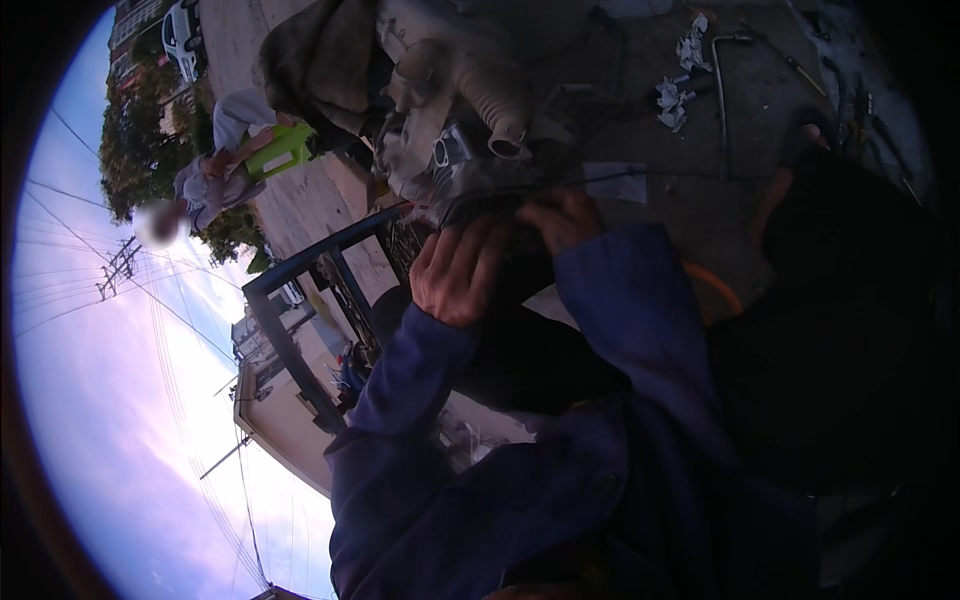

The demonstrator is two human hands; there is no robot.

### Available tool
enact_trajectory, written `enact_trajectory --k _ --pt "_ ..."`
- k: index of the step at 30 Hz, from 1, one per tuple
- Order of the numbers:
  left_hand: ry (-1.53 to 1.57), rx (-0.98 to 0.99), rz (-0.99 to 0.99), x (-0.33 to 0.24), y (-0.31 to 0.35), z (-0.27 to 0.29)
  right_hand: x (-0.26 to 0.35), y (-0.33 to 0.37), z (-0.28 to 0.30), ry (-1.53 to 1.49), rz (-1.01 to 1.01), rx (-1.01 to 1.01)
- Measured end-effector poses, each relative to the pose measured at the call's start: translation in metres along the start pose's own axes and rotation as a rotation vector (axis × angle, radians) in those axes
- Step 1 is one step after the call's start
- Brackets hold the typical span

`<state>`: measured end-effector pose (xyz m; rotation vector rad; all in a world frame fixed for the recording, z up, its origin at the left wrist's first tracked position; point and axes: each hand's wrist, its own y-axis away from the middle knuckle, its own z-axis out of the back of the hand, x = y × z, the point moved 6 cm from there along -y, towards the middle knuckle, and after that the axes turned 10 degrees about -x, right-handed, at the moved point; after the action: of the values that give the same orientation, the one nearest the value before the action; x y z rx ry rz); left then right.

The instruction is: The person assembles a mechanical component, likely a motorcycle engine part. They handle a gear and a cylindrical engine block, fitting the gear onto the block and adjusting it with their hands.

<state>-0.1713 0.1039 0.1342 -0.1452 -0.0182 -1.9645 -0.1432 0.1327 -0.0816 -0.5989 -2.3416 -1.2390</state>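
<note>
Head view: the left hand [458, 268] is half-curled, fingers bent over the near edge of one grey mechanical assembly [416, 158]; the right hand [564, 220] is curled just beside it. Fingertips are hidden, so I cannot tell what either grips. One ribbed hose [487, 95] tops the assembly. Two crumpled scraps [672, 105] and one bent rod [721, 110] lie rightward across the floor [695, 215]; one metal frame [320, 248] bounds the left.

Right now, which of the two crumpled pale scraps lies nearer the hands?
The lower scrap, closer to the right hand; the upper scrap lies farther off.
</note>
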Motion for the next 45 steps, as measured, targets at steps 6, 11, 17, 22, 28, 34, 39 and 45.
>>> enact_trajectory --k 6,11,17,22,28,34,39,45 --pt "-0.006 -0.032 -0.012 0.001 0.000 -0.002 0.028 0.032 0.006 0.374 0.872 -0.159" --pt "0.020 -0.050 -0.022 0.003 0.007 -0.002 0.041 0.039 0.010 0.485 0.819 -0.069" --pt "0.066 0.089 0.047 0.005 -0.008 -0.006 0.037 0.032 0.007 0.561 0.586 0.070" --pt "0.134 0.139 -0.003 0.013 -0.014 -0.014 0.022 0.030 0.011 0.270 0.547 0.021" --pt "0.201 0.182 0.058 0.026 -0.012 -0.013 0.014 0.024 0.007 -0.198 -0.066 -0.003" --pt "0.256 0.105 0.125 0.036 0.000 -0.014 0.018 0.030 0.005 -0.272 -0.145 -0.068" --pt "0.250 0.010 0.103 0.036 0.001 -0.014 0.026 0.040 0.008 -0.169 0.195 -0.051" --pt "0.167 0.040 0.136 0.039 0.007 -0.029 0.052 0.046 0.012 0.493 0.690 -0.300"
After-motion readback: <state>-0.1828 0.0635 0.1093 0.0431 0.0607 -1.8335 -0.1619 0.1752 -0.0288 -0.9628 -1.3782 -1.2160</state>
